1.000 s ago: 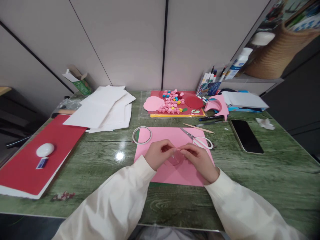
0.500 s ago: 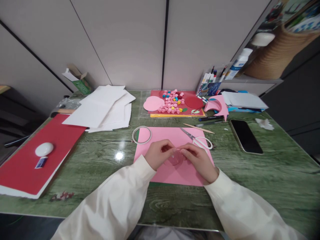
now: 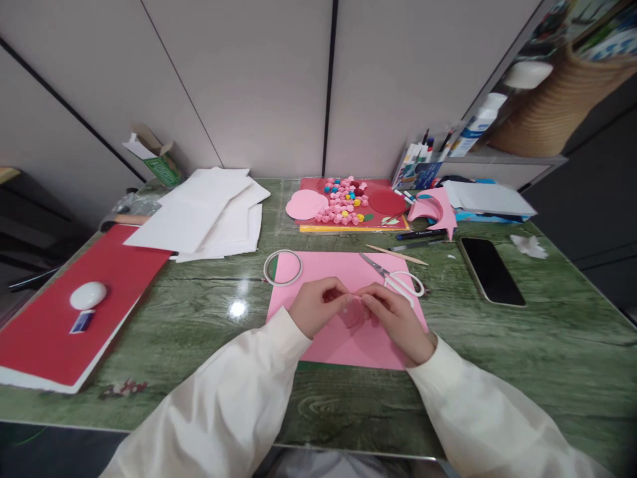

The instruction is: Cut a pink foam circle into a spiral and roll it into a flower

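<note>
My left hand [image 3: 317, 307] and my right hand [image 3: 394, 318] meet over a pink sheet of paper [image 3: 343, 279] on the green table [image 3: 209, 318]. Both hands pinch a small pink paper piece [image 3: 354, 312] between their fingertips; its shape is too small to make out. White-handled scissors [image 3: 398, 279] lie on the sheet's far right corner, just beyond my right hand. A roll of tape [image 3: 283, 267] lies at the sheet's far left corner.
A red board [image 3: 74, 312] with a white oval object [image 3: 88, 295] lies at the left. White sheets [image 3: 209, 212], a red tray of small paper balls [image 3: 343, 202], pens [image 3: 421, 234], a wooden stick [image 3: 396, 255] and a phone [image 3: 490, 269] sit further back and right.
Both hands stay together on the small pink piece; only slight finger movement and a small shift of the view.
</note>
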The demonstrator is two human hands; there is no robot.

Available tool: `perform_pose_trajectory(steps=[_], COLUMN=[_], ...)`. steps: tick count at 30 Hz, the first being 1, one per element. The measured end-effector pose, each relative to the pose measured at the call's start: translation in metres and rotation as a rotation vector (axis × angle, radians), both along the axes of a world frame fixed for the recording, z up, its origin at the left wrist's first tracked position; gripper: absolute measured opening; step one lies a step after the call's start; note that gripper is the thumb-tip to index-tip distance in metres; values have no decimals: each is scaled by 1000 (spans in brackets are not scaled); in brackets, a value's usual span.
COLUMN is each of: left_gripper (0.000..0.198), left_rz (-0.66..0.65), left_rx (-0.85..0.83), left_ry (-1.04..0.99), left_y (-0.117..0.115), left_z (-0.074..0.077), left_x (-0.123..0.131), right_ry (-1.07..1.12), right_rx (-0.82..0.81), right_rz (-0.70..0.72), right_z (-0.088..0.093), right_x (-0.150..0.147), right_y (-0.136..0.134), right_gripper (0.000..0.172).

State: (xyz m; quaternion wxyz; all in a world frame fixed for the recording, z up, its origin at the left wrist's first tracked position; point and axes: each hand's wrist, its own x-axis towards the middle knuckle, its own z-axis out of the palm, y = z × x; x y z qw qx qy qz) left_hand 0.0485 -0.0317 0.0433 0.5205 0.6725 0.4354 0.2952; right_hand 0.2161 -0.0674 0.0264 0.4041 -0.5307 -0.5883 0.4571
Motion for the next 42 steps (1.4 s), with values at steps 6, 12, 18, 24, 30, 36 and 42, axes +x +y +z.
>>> perform_pose_trajectory(steps=[6,12,18,24,30,36,42], left_gripper=[20,18,17,19,19,15,18], left_rz=[16,2,5,12,10,12,3], left_rx=[-2,4,17,2,-1,31,-6], left_ry=[-3,8,-2,-1,-6,-7,-10], left_y=[1,1,1,1,1,2,0], left_z=[2,0,-1,-1,0,2,0], left_x=[0,0,0,0,0,-1,0], right_ry=[29,-14,-44,-53,-43,2,-13], right_rx=[-10,22,61,48,22,34,80], right_rz=[-13,-20,-16,-19,-32,-50,-40], right_z=[3,4,4,3,3,5,4], right_x=[0,-2,-1,-1,-2,0,-1], right_y=[-1,-1,-1,-1,-1,-1,-1], right_gripper=[20,15,16,15,17,23,15])
